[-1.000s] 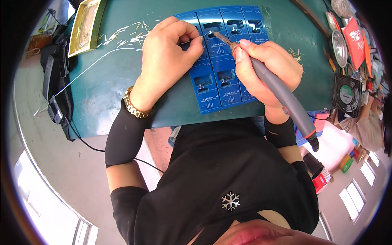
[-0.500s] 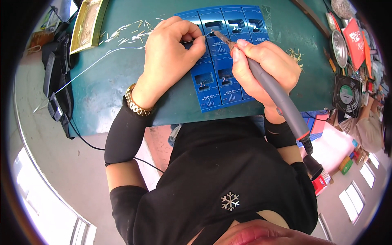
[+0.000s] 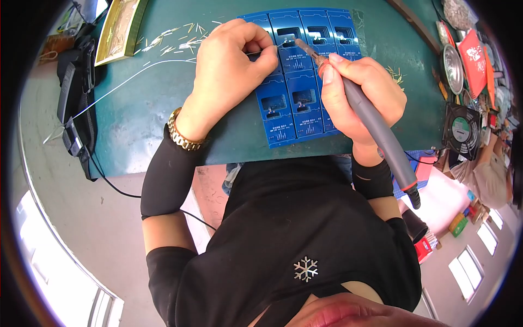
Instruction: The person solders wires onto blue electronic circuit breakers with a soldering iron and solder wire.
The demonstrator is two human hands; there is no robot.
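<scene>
A panel of joined blue circuit boards [image 3: 279, 126] lies on the green tabletop, each board with a rectangular cutout. Over its left part, my left hand [image 3: 231, 68] pinches a thin silvery solder wire [image 3: 128, 86] between thumb and forefinger. The wire's short free end points at a cutout in the top row; its long part trails left across the table. My right hand [image 3: 373, 101] grips the grey handle of a soldering iron [image 3: 378, 128] like a pen. The iron's tip is at the right side of that same cutout, a little apart from the wire's end; whether it touches the board I cannot tell.
Clipped metal pins [image 3: 185, 43] lie scattered left of the boards, with a yellow-edged tray [image 3: 131, 32] beyond. A black strap-like bundle [image 3: 81, 98] hangs at the table's left edge. On the right are a black fan [image 3: 462, 129], a metal bowl [image 3: 452, 60] and red packets [image 3: 473, 61].
My right hand has moved a little to the right, drawing the iron's tip away from the solder wire's end. My left hand keeps its pinch, nearly in place.
</scene>
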